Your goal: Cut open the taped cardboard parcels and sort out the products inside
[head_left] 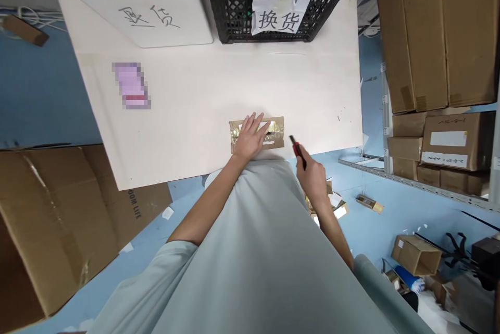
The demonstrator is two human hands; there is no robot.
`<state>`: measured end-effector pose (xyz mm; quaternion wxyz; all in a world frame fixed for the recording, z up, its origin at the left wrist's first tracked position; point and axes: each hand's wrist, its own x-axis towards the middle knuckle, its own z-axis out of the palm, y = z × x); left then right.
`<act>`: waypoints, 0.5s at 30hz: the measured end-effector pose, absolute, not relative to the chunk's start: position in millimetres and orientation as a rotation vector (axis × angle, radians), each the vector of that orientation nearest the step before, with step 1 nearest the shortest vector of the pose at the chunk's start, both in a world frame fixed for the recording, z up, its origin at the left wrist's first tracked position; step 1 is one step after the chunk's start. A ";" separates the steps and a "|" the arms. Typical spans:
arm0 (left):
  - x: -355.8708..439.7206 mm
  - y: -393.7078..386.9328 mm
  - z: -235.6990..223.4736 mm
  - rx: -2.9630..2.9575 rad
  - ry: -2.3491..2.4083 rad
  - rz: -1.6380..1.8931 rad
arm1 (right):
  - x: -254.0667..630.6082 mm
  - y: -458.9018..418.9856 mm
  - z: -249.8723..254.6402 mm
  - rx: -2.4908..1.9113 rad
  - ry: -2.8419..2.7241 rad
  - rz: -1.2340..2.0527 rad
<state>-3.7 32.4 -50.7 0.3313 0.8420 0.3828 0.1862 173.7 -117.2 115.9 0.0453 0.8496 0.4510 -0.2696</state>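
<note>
A small brown cardboard package (277,138) with shiny clear tape lies flat at the front edge of the white table (187,99). My left hand (251,138) rests on top of it, fingers spread, covering its middle part. Just right of the package, my right hand (311,175) is closed around a red and black utility knife (297,150). The knife's tip points up and left, apart from the package. My right hand is beyond the table's front edge.
Along the table's back stand a white bin (133,16) and a black plastic crate (234,16) of green-and-white boxes. A blurred purple item (132,85) lies at left. Large cardboard boxes (429,37) fill the right-hand shelf; an open carton (58,219) sits on the left floor.
</note>
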 end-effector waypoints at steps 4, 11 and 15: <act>-11.2 31.0 -46.4 2.172 0.992 0.507 | 208.3 -107.8 46.1 2.766 1.350 -0.624; -64.5 4.5 -30.1 1.932 1.348 0.630 | 237.3 -83.3 -52.3 2.774 1.362 -0.684; -87.1 -11.0 -26.8 1.679 1.546 0.696 | 233.3 -77.1 -56.2 2.871 1.540 -0.816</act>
